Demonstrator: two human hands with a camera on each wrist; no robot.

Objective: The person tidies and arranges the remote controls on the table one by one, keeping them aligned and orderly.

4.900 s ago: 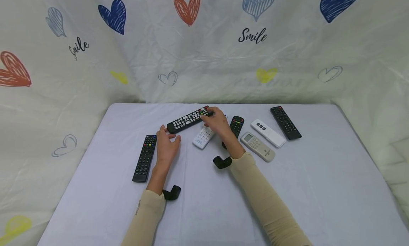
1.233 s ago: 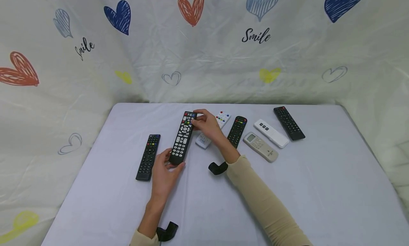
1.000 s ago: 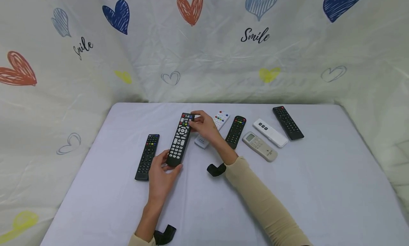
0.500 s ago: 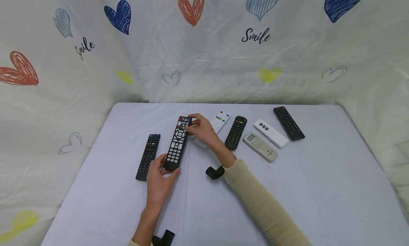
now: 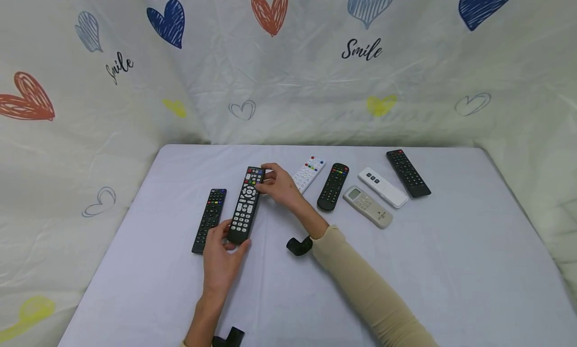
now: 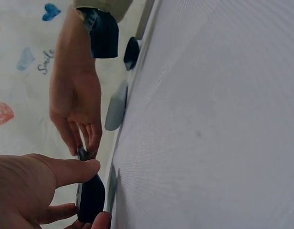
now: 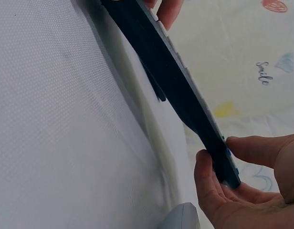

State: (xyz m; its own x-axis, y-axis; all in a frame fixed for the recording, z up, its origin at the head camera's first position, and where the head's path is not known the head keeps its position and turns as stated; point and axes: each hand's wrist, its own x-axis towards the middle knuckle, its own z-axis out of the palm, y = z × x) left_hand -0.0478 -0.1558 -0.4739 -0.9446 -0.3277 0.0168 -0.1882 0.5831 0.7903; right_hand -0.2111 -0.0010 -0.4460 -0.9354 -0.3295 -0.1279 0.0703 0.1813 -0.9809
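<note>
A black remote control (image 5: 246,206) with large white buttons is held between both hands, tilted slightly and raised off the table, as the right wrist view shows. My left hand (image 5: 220,262) grips its lower end between thumb and fingers. At the upper end my right hand (image 5: 280,187) pinches it, thumb on the button side and fingers beneath. Just left of it lies another black remote (image 5: 210,220), its lower part partly hidden by the left hand. A white remote (image 5: 309,175) with coloured buttons lies behind the right hand, partly covered by it.
Right of the hands lie a rounded black remote (image 5: 333,187), a beige remote with a small screen (image 5: 367,207), a white remote with few buttons (image 5: 383,188) and a black remote (image 5: 408,173). They rest on a white-covered table (image 5: 433,267) before a heart-printed backdrop (image 5: 306,76).
The held remote has turned from slanting sideways to nearly lengthwise, then shifted left and toward the person, beside the left black remote. Both hands moved with it, uncovering more of the white remote.
</note>
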